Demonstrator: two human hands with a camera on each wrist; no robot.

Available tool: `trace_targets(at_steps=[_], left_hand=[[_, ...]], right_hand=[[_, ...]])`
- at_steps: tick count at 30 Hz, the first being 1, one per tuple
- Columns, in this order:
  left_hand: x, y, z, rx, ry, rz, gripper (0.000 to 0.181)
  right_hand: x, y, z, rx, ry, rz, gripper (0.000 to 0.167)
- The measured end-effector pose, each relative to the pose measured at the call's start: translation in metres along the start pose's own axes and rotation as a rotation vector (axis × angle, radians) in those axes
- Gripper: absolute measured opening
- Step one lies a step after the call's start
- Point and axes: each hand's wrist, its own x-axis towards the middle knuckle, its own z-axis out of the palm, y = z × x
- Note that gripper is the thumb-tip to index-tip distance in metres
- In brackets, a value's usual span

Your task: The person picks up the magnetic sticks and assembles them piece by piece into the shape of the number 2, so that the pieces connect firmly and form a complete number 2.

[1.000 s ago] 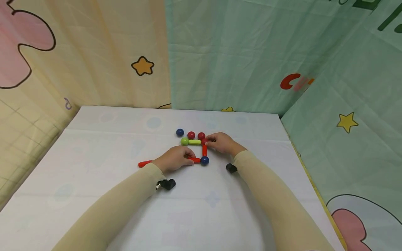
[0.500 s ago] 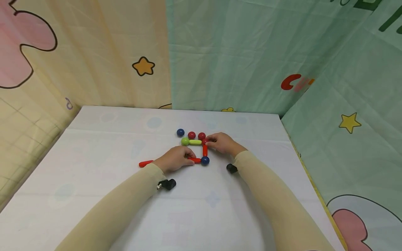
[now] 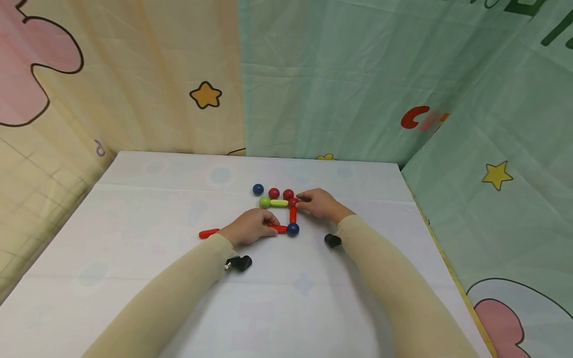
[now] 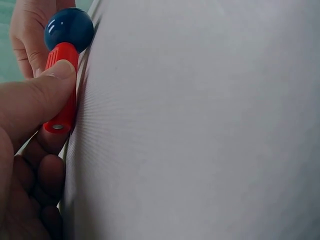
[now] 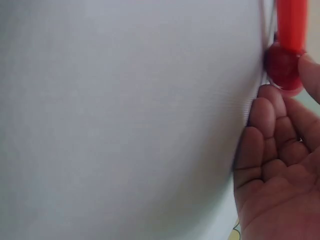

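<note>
Red rod [image 3: 280, 229] lies pinched in the left hand [image 3: 250, 226], long axis left to right, its right end at a blue ball [image 3: 293, 229]; farther, the right hand [image 3: 319, 204] touches a red ball [image 3: 293, 202], whether pinching I cannot tell.

Three red balls [image 3: 274, 193], two blue balls [image 3: 258, 189] and one green ball [image 3: 264, 202] are lying with three red sticks [image 3: 293, 215] and one yellow stick [image 3: 279, 203]; two hands [image 3: 250, 226] are showing
</note>
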Motion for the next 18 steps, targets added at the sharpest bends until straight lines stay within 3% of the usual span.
trace_targets(at_steps=[4,10,18], left_hand=[[-0.001,-0.001,0.0,-0.012,-0.001,0.007,0.016],[0.0,-0.003,0.0,-0.012,0.001,0.008,0.016],[0.002,-0.005,0.0,-0.011,-0.005,0.022,0.016]], right_hand=[[-0.005,0.003,-0.004,0.019,0.013,0.015,0.049],[-0.019,0.004,-0.008,0.025,0.039,-0.015,0.037],[-0.039,-0.005,0.001,-0.022,-0.1,-0.185,0.031]])
